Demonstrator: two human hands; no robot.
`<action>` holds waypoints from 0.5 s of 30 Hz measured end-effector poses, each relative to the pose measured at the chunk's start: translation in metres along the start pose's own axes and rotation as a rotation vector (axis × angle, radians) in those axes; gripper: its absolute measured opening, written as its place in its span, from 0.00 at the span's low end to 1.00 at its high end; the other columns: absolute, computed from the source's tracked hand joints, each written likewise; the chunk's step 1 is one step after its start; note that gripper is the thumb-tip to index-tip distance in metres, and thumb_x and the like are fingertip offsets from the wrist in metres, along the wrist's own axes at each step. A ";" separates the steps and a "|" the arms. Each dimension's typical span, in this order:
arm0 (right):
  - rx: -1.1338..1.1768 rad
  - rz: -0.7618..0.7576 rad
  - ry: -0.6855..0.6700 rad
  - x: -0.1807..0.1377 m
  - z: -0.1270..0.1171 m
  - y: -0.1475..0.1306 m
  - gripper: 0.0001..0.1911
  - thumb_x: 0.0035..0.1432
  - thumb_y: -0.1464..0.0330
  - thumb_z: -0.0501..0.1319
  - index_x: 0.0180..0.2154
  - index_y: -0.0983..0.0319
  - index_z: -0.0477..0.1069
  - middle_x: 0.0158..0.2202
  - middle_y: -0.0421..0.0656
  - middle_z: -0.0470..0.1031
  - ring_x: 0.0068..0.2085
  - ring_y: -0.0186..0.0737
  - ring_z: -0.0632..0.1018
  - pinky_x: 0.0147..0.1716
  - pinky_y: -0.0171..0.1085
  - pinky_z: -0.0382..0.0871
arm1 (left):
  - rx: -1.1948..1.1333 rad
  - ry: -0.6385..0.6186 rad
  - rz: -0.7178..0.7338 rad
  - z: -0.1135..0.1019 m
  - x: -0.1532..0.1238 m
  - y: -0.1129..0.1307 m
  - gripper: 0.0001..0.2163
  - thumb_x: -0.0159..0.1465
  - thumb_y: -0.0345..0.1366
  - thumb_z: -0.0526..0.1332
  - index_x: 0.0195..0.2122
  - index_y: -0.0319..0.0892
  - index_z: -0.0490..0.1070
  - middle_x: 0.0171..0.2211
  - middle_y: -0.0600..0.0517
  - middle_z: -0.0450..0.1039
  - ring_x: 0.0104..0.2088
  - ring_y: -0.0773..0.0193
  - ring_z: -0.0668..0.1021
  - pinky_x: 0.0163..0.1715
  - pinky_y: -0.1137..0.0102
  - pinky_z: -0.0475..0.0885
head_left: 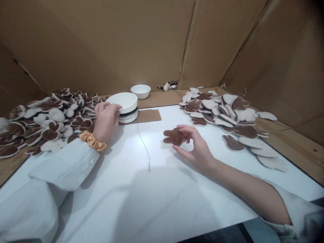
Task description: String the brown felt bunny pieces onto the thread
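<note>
The left hand [106,118] is laid against the near side of a round white tub with a dark band [125,107], fingers curled over its rim, so the grip is closed on the tub. An orange fabric scrunchie [92,140] is worn at that wrist, above a pale sleeve [63,165]. The tub is set partly on a brown cardboard sheet [149,115] at the far edge of the white table [152,195]. The right hand [196,146] is placed at the table's middle, and a brown plush paw-shaped piece [173,136] is pinched at its edge between thumb and fingertips, the piece lying flat on the table. A thin dark thread [144,145] is stretched across the surface between the two hands. Behind the tub, a small white bowl [140,91] is seen. A large heap of brown-and-white plush pieces [48,119] is piled on the left, and a looser spread of matching pieces [227,116] on the right. Brown cardboard walls [113,44] are raised all round.
</note>
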State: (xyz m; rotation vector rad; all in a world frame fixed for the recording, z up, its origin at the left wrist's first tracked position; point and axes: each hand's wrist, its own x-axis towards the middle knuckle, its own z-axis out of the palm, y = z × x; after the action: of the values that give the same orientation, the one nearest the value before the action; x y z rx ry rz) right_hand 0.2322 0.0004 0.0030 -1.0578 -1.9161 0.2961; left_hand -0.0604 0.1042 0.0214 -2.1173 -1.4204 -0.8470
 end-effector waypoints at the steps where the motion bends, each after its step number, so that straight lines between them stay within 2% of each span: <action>1: -0.007 -0.003 -0.022 0.000 0.002 0.000 0.22 0.49 0.72 0.60 0.46 0.58 0.56 0.48 0.48 0.62 0.36 0.37 0.69 0.33 0.39 0.66 | -0.020 -0.019 0.019 0.005 0.006 -0.004 0.09 0.60 0.31 0.49 0.38 0.42 0.67 0.34 0.46 0.67 0.42 0.55 0.66 0.44 0.61 0.60; 5: -0.026 0.008 -0.119 0.001 0.008 -0.001 0.21 0.50 0.72 0.59 0.46 0.58 0.56 0.49 0.49 0.63 0.44 0.43 0.68 0.38 0.43 0.65 | -0.026 -0.050 0.057 0.023 0.022 -0.020 0.09 0.60 0.31 0.49 0.37 0.44 0.67 0.35 0.46 0.66 0.43 0.54 0.66 0.45 0.59 0.59; 8: -0.009 0.057 -0.206 0.003 0.012 0.000 0.19 0.51 0.72 0.58 0.45 0.58 0.57 0.48 0.48 0.63 0.47 0.43 0.67 0.40 0.42 0.65 | -0.035 -0.039 0.065 0.021 0.025 -0.020 0.10 0.60 0.31 0.49 0.40 0.45 0.66 0.39 0.47 0.67 0.45 0.54 0.65 0.47 0.59 0.57; 10: 0.002 0.111 -0.277 0.006 0.013 0.000 0.17 0.51 0.73 0.57 0.44 0.59 0.58 0.45 0.47 0.64 0.44 0.41 0.68 0.38 0.40 0.65 | -0.052 0.024 0.033 0.011 0.022 -0.007 0.12 0.60 0.32 0.50 0.45 0.44 0.63 0.47 0.46 0.63 0.49 0.53 0.62 0.48 0.60 0.56; 12: 0.009 0.173 -0.364 0.010 0.014 0.000 0.15 0.51 0.72 0.57 0.43 0.60 0.59 0.41 0.45 0.65 0.39 0.38 0.69 0.36 0.38 0.65 | -0.104 0.065 -0.015 -0.002 0.013 0.015 0.12 0.61 0.34 0.50 0.45 0.41 0.64 0.47 0.44 0.64 0.48 0.53 0.62 0.47 0.60 0.57; 13: 0.008 0.200 -0.401 0.012 0.014 0.000 0.14 0.51 0.71 0.57 0.42 0.61 0.60 0.39 0.45 0.66 0.37 0.37 0.69 0.35 0.38 0.65 | -0.144 0.012 -0.015 -0.009 0.007 0.028 0.10 0.62 0.35 0.50 0.41 0.41 0.66 0.42 0.45 0.67 0.46 0.54 0.64 0.46 0.61 0.57; 15: 0.000 0.235 -0.453 0.017 0.012 -0.001 0.13 0.51 0.70 0.58 0.41 0.61 0.61 0.38 0.44 0.65 0.36 0.36 0.69 0.34 0.38 0.65 | -0.252 -0.180 0.037 -0.021 -0.006 0.057 0.09 0.63 0.35 0.49 0.33 0.42 0.68 0.34 0.49 0.71 0.41 0.56 0.66 0.44 0.60 0.57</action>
State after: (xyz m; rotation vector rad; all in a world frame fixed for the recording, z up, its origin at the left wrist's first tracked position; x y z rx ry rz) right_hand 0.2181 0.0148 0.0067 -1.3010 -2.1825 0.7199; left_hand -0.0143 0.0657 0.0300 -2.4553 -1.4206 -0.8790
